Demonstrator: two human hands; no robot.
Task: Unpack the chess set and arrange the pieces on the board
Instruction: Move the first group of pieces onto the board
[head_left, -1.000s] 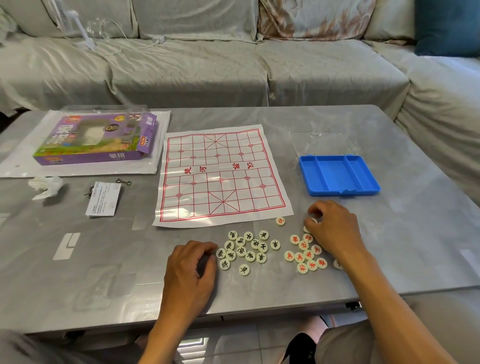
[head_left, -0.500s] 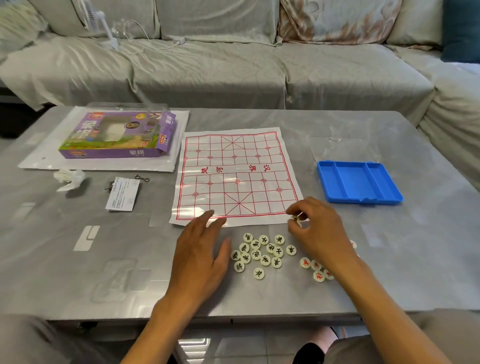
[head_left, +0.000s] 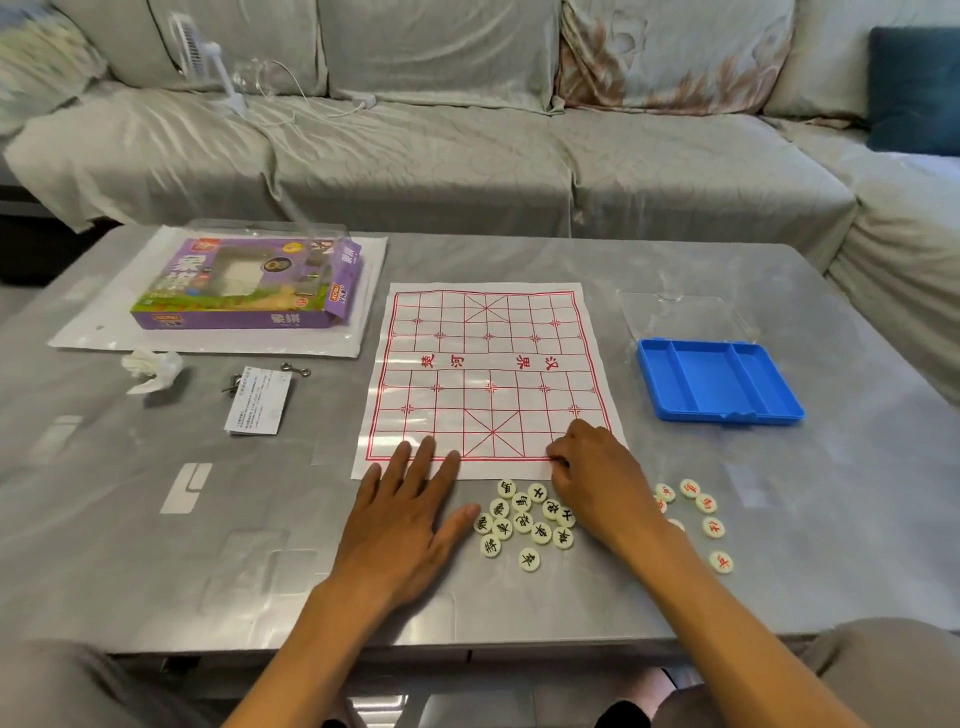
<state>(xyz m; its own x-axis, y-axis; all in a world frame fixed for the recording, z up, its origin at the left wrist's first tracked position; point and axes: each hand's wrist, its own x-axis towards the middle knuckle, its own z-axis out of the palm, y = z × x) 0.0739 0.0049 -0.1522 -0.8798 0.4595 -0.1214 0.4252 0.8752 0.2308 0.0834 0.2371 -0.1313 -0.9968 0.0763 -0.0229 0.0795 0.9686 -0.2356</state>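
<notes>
From the head view, the left hand (head_left: 410, 514) lay flat with straight fingers on the near edge of the paper board (head_left: 488, 379), holding it down. The right hand (head_left: 597, 478) had curled fingers at the board's near line; its grip likely pinched a piece, but I could not tell. Black pieces (head_left: 524, 519) and red pieces (head_left: 701, 514) waited on the bench (head_left: 156, 545). It should set each piece gently on a crossing.

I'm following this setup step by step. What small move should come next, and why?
Probably the right hand, fingers curled at the paper board's near edge, sets a piece on the bottom line: the board is bare and the left hand lies flat on its corner.
</notes>
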